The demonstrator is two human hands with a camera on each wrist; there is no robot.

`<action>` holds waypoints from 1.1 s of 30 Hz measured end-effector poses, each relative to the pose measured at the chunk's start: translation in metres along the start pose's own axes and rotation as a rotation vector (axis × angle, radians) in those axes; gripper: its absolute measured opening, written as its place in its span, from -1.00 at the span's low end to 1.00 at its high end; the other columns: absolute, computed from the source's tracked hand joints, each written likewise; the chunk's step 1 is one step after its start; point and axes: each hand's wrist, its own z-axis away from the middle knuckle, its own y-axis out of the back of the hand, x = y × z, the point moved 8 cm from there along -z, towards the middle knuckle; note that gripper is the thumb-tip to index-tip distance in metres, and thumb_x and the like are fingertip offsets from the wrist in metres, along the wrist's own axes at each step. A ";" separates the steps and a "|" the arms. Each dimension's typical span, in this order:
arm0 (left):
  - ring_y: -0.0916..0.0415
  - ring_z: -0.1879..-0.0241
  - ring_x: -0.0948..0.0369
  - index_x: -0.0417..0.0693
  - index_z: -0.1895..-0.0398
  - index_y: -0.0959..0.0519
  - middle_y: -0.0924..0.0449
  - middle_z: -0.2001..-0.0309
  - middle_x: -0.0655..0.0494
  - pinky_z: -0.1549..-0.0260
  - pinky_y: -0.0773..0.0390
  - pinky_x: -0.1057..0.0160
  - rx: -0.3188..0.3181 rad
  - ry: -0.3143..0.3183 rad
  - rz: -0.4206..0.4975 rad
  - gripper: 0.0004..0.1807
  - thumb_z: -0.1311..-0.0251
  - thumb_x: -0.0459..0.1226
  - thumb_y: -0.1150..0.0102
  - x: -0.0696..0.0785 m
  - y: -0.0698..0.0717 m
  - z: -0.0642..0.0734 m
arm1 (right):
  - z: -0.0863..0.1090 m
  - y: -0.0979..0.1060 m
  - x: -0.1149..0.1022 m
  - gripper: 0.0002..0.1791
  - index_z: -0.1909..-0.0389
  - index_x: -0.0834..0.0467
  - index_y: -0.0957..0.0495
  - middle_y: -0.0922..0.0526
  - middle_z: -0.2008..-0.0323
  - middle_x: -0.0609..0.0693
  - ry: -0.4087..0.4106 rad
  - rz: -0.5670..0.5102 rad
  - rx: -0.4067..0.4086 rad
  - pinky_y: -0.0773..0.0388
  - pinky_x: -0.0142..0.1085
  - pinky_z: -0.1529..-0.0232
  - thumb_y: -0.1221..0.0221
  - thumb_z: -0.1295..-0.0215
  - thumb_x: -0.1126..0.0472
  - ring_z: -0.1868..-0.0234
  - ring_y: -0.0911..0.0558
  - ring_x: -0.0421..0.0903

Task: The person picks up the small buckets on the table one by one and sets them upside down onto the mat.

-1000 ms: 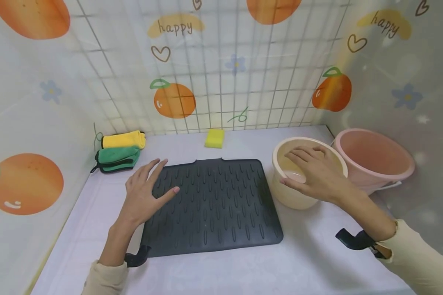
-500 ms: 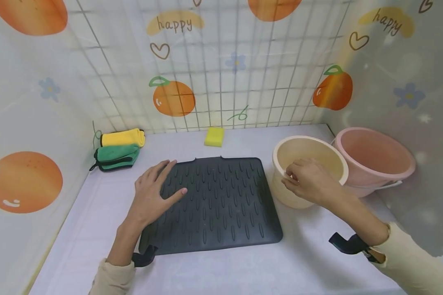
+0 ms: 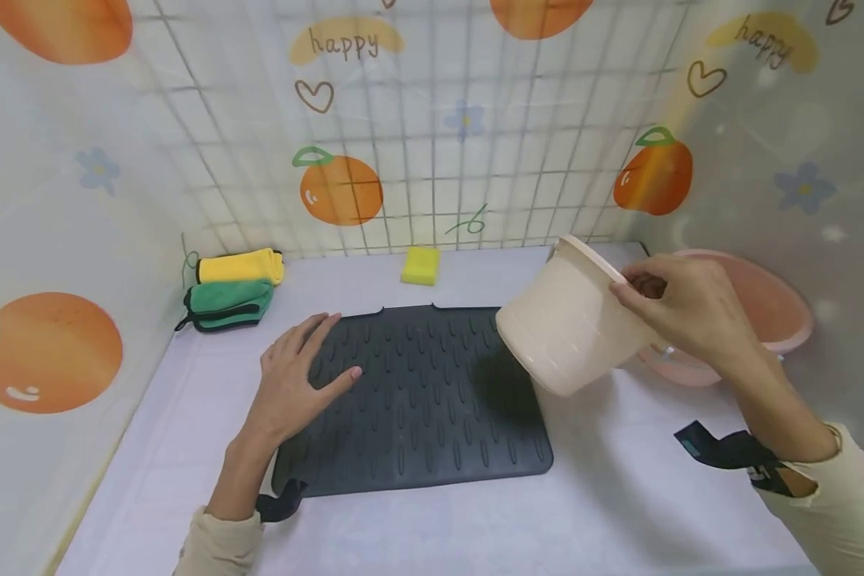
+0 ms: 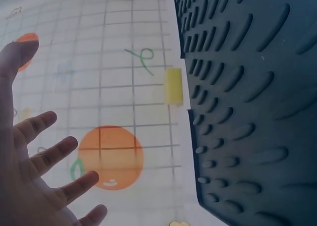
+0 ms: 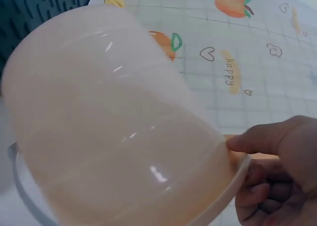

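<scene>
Holding a cream bucket (image 3: 569, 324) tilted above the tabletop (image 3: 418, 532)
The right hand (image 3: 694, 304) pinches its rim in a grip near a pink bucket (image 3: 781, 308); the left hand (image 3: 291, 388), grip released, fingers spread, hovers at the dark mat (image 3: 425, 400)'s left side.

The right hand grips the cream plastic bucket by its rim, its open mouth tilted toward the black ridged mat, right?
Not quite: the right hand grips the cream plastic bucket by its rim, but the head view shows its mouth tilted toward the pink plastic tub.

Yellow cloth (image 3: 238, 266) touches green cloth (image 3: 230, 297); sponge (image 3: 421, 266) lies apart
</scene>
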 end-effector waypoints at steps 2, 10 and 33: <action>-0.03 -0.44 -0.15 0.32 -0.57 -0.13 -0.11 -0.51 0.03 -0.25 0.04 -0.38 0.006 -0.003 0.008 -0.09 -0.19 0.22 -0.24 0.001 0.000 0.000 | 0.002 0.006 0.004 -0.85 0.31 0.26 -0.74 -0.69 0.49 0.03 -0.021 -0.048 0.053 -0.40 -0.56 0.54 -0.43 -0.16 0.25 0.51 -0.56 -0.18; -0.01 -0.46 -0.11 0.37 -0.57 -0.11 -0.09 -0.52 0.09 -0.27 0.04 -0.37 0.000 -0.011 0.029 -0.08 -0.17 0.24 -0.24 0.004 -0.005 -0.001 | 0.016 -0.001 0.026 -0.65 0.18 0.33 -0.72 -0.70 0.34 0.21 -0.295 -0.249 0.131 -0.49 -0.61 0.51 -0.37 -0.27 0.08 0.52 -0.53 -0.41; 0.27 -0.54 0.15 0.65 -0.57 0.15 0.40 -0.57 0.48 -0.11 -0.35 -0.38 -0.123 -0.166 0.367 0.27 0.20 0.33 -0.45 0.114 -0.031 -0.063 | 0.050 -0.100 0.040 -0.93 0.35 0.30 -0.73 -0.65 0.53 -0.01 -0.644 -1.161 0.341 -0.49 -0.47 0.50 -0.40 -0.19 0.36 0.56 -0.49 -0.19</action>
